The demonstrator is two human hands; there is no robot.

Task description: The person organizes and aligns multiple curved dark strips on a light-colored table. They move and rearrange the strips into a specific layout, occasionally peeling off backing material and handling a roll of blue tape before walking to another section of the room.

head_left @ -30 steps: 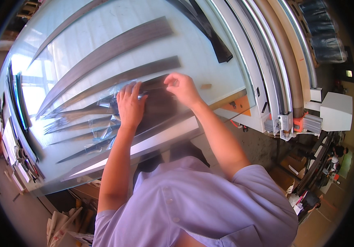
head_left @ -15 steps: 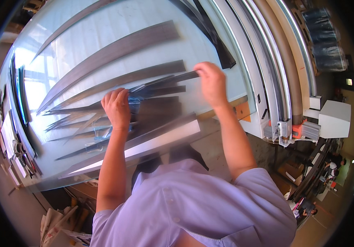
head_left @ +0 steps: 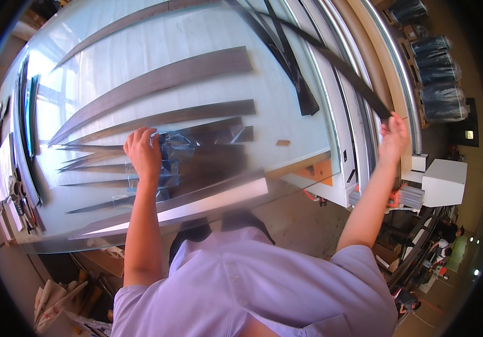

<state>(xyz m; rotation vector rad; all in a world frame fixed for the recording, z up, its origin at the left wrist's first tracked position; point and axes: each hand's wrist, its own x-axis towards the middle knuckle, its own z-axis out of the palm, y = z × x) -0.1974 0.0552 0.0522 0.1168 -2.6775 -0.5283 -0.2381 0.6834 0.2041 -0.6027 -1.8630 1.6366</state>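
Note:
Out to the right, my right hand (head_left: pixel 394 139) is closed round the near end of a long dark strip (head_left: pixel 342 66). That strip slants away to the upper left, over the machine rails and the table's far right part. My left hand (head_left: pixel 143 154) rests with bent fingers on a bunch of dark tapered strips (head_left: pixel 219 154) and crumpled clear-blue plastic film (head_left: pixel 177 143); what lies under its fingers is hidden. Beyond it, a wider dark curved strip (head_left: pixel 163 84) and a thinner one (head_left: pixel 196 115) lie on the pale glassy table (head_left: pixel 275 73).
Long rails and a roller (head_left: pixel 384 84) run along the table's right side, ending at a white box (head_left: pixel 443 182). More dark strips (head_left: pixel 300 92) lie at the far right. Tools (head_left: pixel 19 208) line the left edge. Wrapped dark rolls (head_left: pixel 443 78) stand beyond; people (head_left: pixel 407 300) are at lower right.
My right hand has swung to the right with the dark strip, drawing it off the bunch; the strip now points away over the rails. My left hand has shifted slightly left.

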